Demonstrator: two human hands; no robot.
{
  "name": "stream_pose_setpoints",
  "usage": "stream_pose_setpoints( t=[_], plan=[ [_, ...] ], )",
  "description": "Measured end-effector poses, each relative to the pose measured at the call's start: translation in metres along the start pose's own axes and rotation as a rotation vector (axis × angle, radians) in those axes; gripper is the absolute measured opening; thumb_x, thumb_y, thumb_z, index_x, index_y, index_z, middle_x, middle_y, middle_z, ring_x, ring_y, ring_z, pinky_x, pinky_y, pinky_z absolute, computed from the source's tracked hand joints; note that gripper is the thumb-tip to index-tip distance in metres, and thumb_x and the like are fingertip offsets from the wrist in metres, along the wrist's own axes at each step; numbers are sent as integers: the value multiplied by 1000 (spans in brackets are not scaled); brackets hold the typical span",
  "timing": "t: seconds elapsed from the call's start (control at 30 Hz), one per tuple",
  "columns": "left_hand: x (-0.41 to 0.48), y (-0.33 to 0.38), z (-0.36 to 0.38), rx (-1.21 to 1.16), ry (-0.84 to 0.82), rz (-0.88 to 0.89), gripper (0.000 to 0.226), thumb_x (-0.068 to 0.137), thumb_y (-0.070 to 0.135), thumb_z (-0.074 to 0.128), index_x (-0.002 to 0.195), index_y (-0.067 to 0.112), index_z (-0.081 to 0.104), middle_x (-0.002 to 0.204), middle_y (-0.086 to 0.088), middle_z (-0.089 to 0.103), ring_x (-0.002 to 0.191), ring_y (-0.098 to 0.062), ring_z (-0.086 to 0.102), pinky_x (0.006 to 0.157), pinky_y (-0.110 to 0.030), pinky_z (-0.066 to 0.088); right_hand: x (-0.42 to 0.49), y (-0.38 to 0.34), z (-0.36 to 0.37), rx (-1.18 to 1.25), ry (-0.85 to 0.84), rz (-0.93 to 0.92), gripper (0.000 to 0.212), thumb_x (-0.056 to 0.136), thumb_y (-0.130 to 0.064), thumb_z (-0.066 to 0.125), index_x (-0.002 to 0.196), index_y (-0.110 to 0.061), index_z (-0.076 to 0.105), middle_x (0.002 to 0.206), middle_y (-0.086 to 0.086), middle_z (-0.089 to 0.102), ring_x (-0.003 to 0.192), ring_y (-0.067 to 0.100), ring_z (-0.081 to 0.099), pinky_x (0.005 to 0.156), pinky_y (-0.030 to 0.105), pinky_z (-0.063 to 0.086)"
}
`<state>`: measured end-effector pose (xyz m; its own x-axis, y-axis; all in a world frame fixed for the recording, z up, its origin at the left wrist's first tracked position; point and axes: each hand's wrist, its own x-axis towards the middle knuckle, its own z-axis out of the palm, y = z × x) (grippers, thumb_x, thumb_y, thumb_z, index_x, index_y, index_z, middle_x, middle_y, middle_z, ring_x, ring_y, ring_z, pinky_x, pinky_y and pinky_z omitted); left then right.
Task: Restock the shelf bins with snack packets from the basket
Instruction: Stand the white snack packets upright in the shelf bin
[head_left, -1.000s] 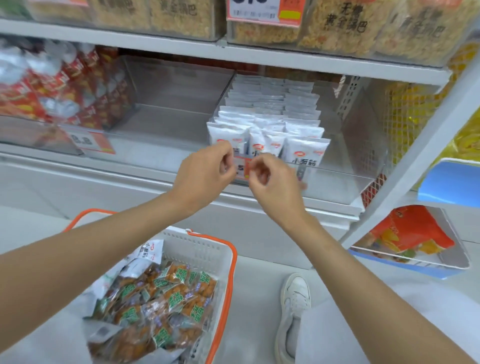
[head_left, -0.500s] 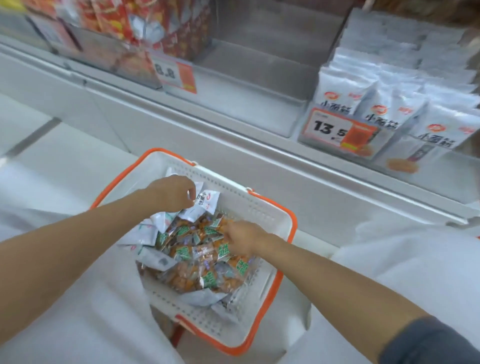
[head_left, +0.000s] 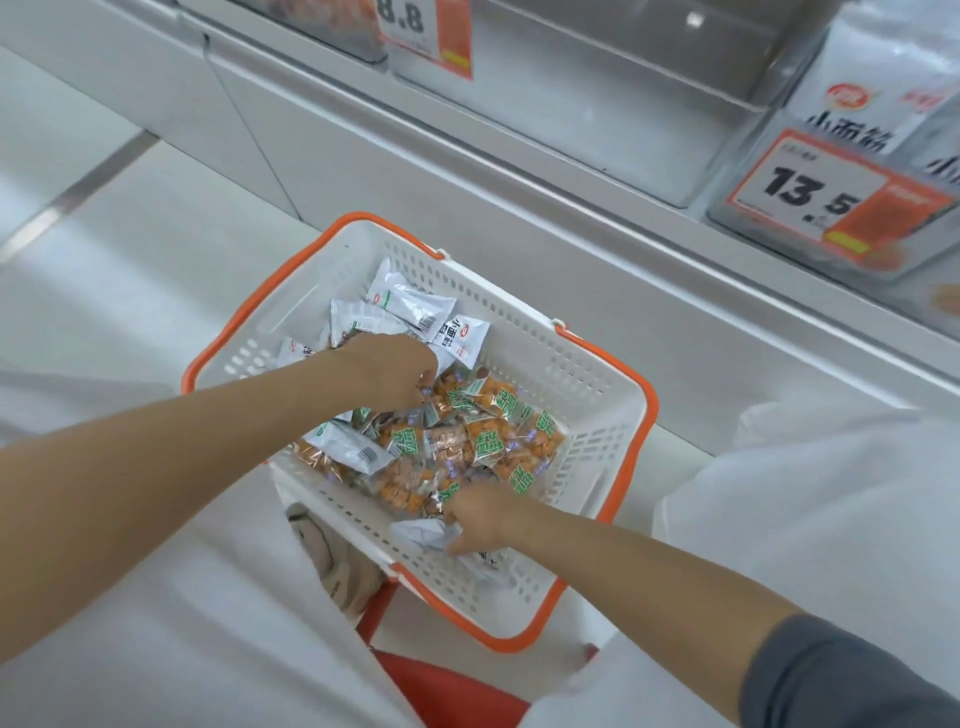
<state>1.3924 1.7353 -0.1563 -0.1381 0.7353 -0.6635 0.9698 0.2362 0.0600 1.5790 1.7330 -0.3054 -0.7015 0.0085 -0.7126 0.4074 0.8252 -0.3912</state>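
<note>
Snack packets (head_left: 447, 441) fill the white basket (head_left: 597, 374); left hand (head_left: 389, 369) curls among them, hold unclear; right hand (head_left: 483, 519) pinches a white packet (head_left: 423, 535).

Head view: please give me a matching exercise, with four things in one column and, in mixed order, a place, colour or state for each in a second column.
Things
1. left hand
2. right hand
3. basket
4. 13.5 tag

Descriptions
a. has an orange rim
b. at the top right of the picture
c. pinches a white packet at the basket's near end
d. reaches into the packets farther from the camera

Pairs: 1-d, 2-c, 3-a, 4-b
</note>
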Motion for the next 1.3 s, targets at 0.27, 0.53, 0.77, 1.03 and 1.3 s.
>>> stream_pose_setpoints(
  t=[0.27, 0.53, 0.77, 1.03, 1.3],
  plan=[
    [-1, 14, -9, -66, 10, 30, 22, 95, 25, 52, 117, 25, 57, 108, 7, 57, 99, -17, 56, 83, -32, 48, -2, -23, 3, 34, 256, -42, 17, 94, -9, 51, 82, -3, 62, 75, 10, 59, 71, 26, 57, 58, 37, 50],
    [2, 21, -25, 4, 194, -130, 7, 88, 15, 53, 95, 16, 50, 96, 0, 57, 92, -22, 57, 72, -30, 43, -59, 22, -103, 480, 759, 278, 28, 90, -11, 54, 65, -8, 67, 62, 7, 63, 56, 18, 57, 55, 29, 48],
    [14, 57, -31, -205, 252, 10, 115, 67, 65, 74, 152, 19, 12, 152, -9, 28, 135, -32, 35, 104, -48, 39, -138, 32, -177, 1568, 1072, 305, 37, 84, 1, 59, 115, -16, 47, 70, 9, 62, 51, 15, 57, 56, 28, 50],
    [14, 94, -66, -1002, 272, 369, 45, 84, 26, 74, 123, 11, 55, 115, -13, 66, 105, -22, 64, 94, -42, 52, -211, 34, -217, 866, 1232, 305, 22, 97, -37, 51, 103, -19, 63, 84, -8, 61, 83, 13, 55, 74, 30, 41],
    [-6, 105, -82, -1102, -109, 555, 27, 94, 19, 60, 119, 10, 59, 111, 0, 72, 101, -6, 68, 82, -14, 51, -231, 53, -224, 390, 1251, 109, 38, 98, -33, 56, 65, -15, 56, 59, -5, 48, 56, 7, 41, 57, 29, 33]
  ],
)
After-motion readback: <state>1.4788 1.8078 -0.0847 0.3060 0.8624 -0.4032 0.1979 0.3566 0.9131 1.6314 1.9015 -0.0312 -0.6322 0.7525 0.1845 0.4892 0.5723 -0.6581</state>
